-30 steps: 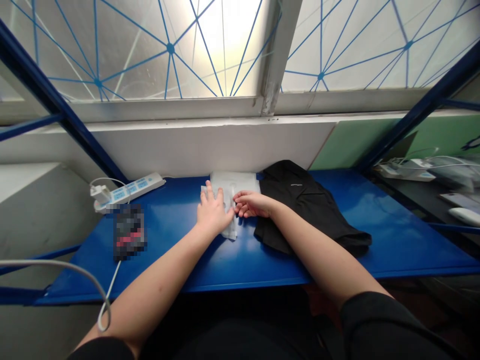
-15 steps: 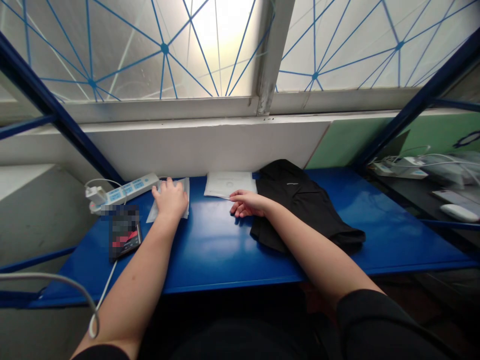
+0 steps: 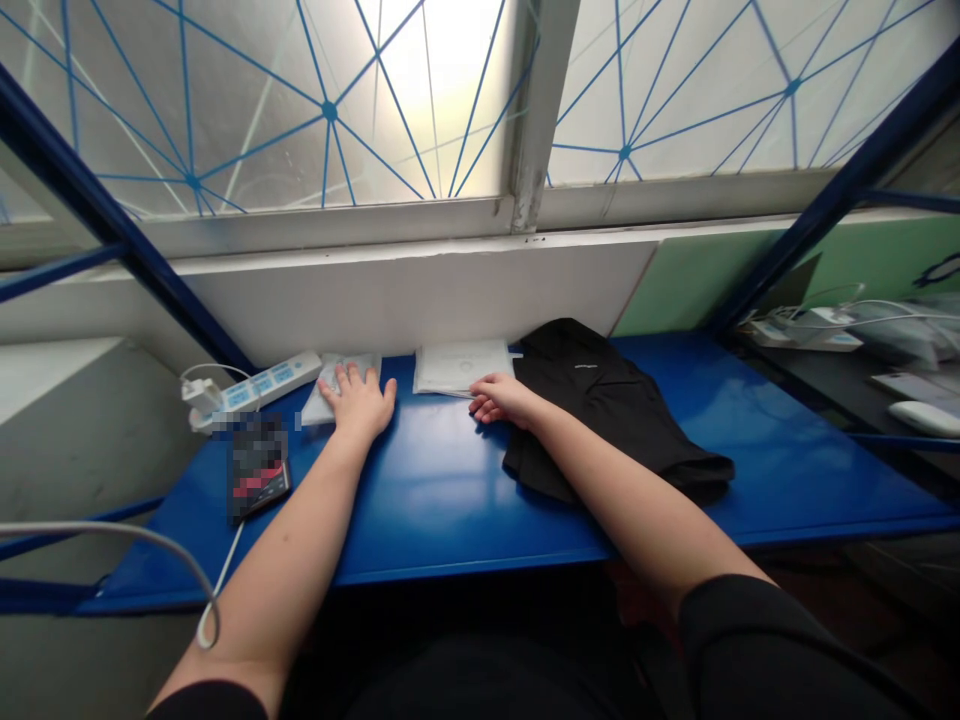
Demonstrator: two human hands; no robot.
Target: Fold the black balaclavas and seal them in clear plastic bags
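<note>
My left hand (image 3: 361, 402) lies flat with fingers spread on a small clear plastic bag (image 3: 324, 392) at the back of the blue shelf (image 3: 450, 500), beside the white power strip (image 3: 255, 385). My right hand (image 3: 501, 398) rests on the shelf with fingers curled, touching the near edge of a second flat white plastic bag (image 3: 459, 366). A folded black garment (image 3: 600, 410) lies just right of that hand, under my forearm.
A phone (image 3: 256, 468) with a white cable lies at the left of the shelf. A white wall and frosted window stand behind. A neighbouring shelf at the right holds another power strip (image 3: 810, 335) and white items.
My left hand slid one plastic bag from the middle of the shelf to the left, next to the power strip. My right hand stayed by the other bag.
</note>
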